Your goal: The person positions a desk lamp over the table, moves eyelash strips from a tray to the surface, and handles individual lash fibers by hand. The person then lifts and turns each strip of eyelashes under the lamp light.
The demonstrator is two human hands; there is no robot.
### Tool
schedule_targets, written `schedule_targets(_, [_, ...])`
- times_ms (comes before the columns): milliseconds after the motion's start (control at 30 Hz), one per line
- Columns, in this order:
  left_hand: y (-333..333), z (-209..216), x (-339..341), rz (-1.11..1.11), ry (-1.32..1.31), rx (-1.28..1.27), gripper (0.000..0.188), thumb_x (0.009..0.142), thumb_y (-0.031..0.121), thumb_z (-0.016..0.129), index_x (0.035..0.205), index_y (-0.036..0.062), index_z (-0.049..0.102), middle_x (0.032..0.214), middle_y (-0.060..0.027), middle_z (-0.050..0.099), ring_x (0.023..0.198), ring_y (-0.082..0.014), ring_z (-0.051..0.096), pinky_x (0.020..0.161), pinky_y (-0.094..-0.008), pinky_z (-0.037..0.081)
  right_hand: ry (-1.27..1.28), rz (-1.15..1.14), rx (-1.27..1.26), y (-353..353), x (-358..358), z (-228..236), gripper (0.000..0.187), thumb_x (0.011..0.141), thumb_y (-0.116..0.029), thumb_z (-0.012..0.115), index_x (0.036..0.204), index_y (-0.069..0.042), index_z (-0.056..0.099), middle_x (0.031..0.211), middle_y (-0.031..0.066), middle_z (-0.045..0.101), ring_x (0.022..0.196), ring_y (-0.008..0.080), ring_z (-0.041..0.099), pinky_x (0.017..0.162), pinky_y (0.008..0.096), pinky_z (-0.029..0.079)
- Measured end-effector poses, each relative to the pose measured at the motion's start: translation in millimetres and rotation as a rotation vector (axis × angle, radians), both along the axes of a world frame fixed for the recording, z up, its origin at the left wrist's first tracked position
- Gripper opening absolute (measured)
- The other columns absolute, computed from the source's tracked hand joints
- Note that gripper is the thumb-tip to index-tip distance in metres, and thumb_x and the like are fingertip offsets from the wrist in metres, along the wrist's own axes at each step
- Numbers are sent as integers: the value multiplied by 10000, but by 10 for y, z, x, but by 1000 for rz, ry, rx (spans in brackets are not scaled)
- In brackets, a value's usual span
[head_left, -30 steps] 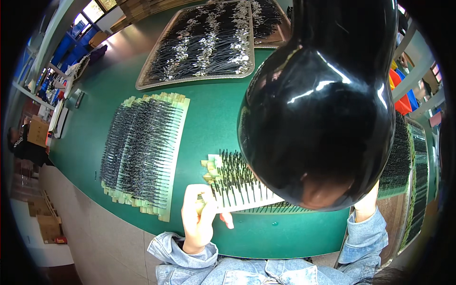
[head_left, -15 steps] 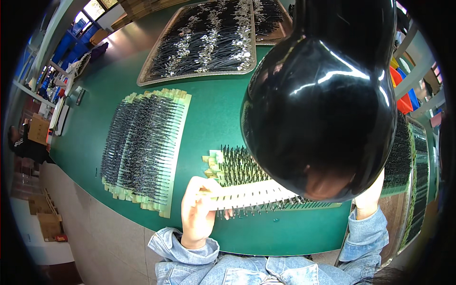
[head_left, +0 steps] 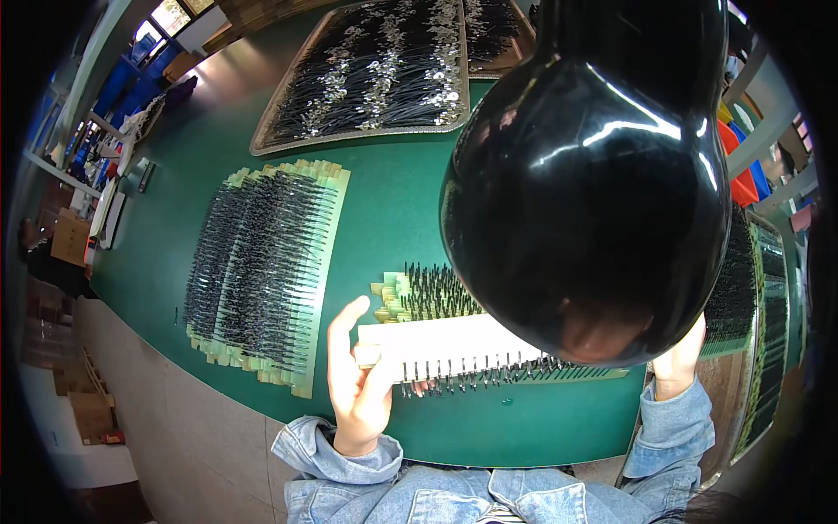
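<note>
A long pale strip point(head_left: 436, 339) with a row of short dark pins along its near edge is held level over the bench. My left hand point(head_left: 356, 384) grips its left end, with the thumb on the near side and the index finger raised behind. My right hand point(head_left: 676, 362) is near the strip's right side; its fingers are hidden behind a large glossy black bulb-shaped object point(head_left: 585, 201). Beneath and beyond the strip lies a stack of similar pale strips point(head_left: 428, 293) with black pins upright. To the left is a larger group of pinned strips point(head_left: 262, 262) laid side by side.
The green bench point(head_left: 393, 210) has a curved-looking near edge. At the back stands a metal tray point(head_left: 375, 74) full of black wire leads with shiny ends, beside a second tray point(head_left: 497, 35). More pinned strips point(head_left: 731, 297) lie at right. A person point(head_left: 52, 262) is at far left.
The held strip has turned so that more of its broad pale face shows. My left index finger has lifted away from it, and the thumb has shifted along the near edge.
</note>
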State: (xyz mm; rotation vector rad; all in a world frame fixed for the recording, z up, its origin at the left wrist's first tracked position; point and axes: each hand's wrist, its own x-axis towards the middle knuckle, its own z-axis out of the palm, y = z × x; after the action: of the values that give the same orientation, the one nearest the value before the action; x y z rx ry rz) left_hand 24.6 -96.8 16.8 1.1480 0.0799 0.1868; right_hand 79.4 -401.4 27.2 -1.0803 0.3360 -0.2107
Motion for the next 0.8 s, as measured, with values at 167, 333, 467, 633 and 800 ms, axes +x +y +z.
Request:
schedule_targets(167, [32, -65, 13, 15, 2, 48, 422, 791, -34, 462, 1174, -47, 286, 814, -96, 535, 707, -133, 536, 583, -248, 468, -26, 15, -15, 3, 10, 3, 239, 900, -227, 376, 1069, -73, 446, 863, 69, 551, 797, 130, 544, 734, 265, 455])
schedule_targets(333, [61, -67, -13, -48, -7, -101, 342, 806, 16, 483, 1103, -35, 323, 846, -84, 507, 755, -136, 529, 603, -256, 476, -4, 24, 57, 11, 16, -4, 217, 907, -222, 369, 1026, -69, 468, 854, 73, 558, 794, 130, 546, 735, 268, 456])
schedule_targets(467, [85, -108, 5, -104, -12, -223, 332, 812, 45, 497, 1096, -22, 336, 890, -83, 482, 802, -142, 527, 613, -264, 485, -21, 49, 60, -20, 6, -18, 211, 911, -226, 366, 1012, -73, 470, 856, 72, 565, 799, 129, 549, 736, 266, 455])
schedule_targets(633, [87, -108, -19, 47, 57, -146, 339, 820, 23, 476, 1130, -31, 349, 908, -70, 484, 842, -137, 522, 740, -263, 452, -37, 72, -2, 35, -14, 22, 214, 915, -242, 355, 1001, -77, 461, 872, 74, 577, 808, 130, 556, 736, 265, 454])
schedule_targets(800, [-2, -45, 34, 183, 38, -170, 404, 832, -5, 440, 1211, -34, 302, 909, -45, 478, 851, -125, 509, 778, -272, 433, -91, 135, -36, 41, -30, 36, 228, 920, -248, 327, 1013, -69, 432, 904, 109, 576, 840, 161, 560, 773, 301, 447])
